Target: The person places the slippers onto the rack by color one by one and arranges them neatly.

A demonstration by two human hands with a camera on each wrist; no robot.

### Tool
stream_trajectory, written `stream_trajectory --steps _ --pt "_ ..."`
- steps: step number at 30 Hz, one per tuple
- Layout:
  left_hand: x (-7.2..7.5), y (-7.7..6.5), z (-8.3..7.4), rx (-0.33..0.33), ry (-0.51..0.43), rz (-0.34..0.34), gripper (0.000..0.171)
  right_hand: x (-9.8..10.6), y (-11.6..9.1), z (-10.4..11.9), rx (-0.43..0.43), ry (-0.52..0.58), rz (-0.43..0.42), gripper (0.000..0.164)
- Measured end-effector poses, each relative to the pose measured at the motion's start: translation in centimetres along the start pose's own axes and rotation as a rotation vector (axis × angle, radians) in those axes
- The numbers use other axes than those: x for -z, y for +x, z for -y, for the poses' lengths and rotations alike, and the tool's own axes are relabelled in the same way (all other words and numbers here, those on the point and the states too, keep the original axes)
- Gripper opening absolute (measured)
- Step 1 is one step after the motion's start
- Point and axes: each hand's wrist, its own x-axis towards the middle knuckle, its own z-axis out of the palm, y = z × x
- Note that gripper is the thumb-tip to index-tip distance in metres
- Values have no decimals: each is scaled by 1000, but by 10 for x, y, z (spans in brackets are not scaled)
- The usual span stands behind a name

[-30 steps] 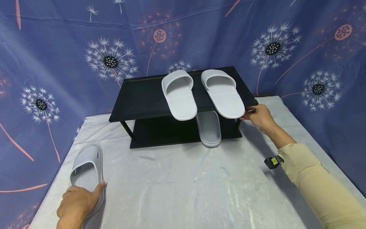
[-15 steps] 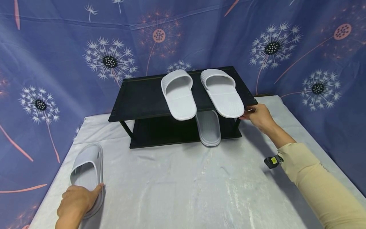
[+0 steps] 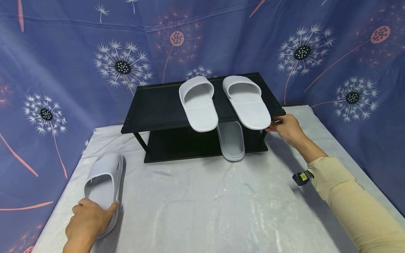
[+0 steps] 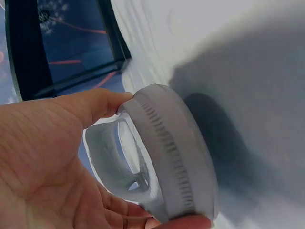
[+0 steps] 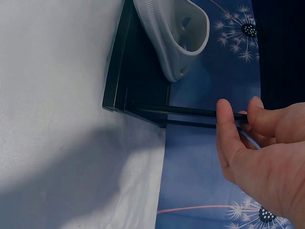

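My left hand grips the heel end of a light grey slide slipper, thumb on one side and fingers on the other. Its toe points away from me, towards the rack. In the left wrist view the slipper shows its ribbed side, with a shadow on the cloth beside it. At the right end of a black two-tier shoe rack, my right hand pinches the thin upright post just below the top shelf. A matching grey slipper stands on the lower shelf, its front part hidden under the top.
Two white slippers, a left one and a right one, sit on the rack's top shelf, heels towards me. A white cloth covers the table. Behind hangs a blue dandelion-print curtain.
My left hand has shifted the grey slipper a little forward and to the right, and its shadow shows more. The right hand keeps its hold on the rack's post.
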Motion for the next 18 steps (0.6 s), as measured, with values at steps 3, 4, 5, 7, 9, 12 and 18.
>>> stream_trajectory --steps 3,4,5,7,9,12,18 --pt "0 -10 -8 -58 -10 -49 99 0 0 0 -4 -14 4 36" --pt "-1 -13 -11 -77 -13 -63 96 0 0 0 -6 -18 3 36" --pt "-1 -16 -13 -95 -16 -75 93 0 -1 0 -7 -24 3 36" --pt "-2 -22 -18 -129 -17 -92 89 0 -1 0 -8 -33 3 36" --pt "-2 -26 -23 -148 -16 -92 88 0 -1 1 -6 -35 3 36" --pt "-3 -33 -29 -176 -9 -88 87 0 0 0 -4 -29 5 36" --pt "-4 -41 -36 -197 0 -95 86 0 0 0 -4 -17 3 36"
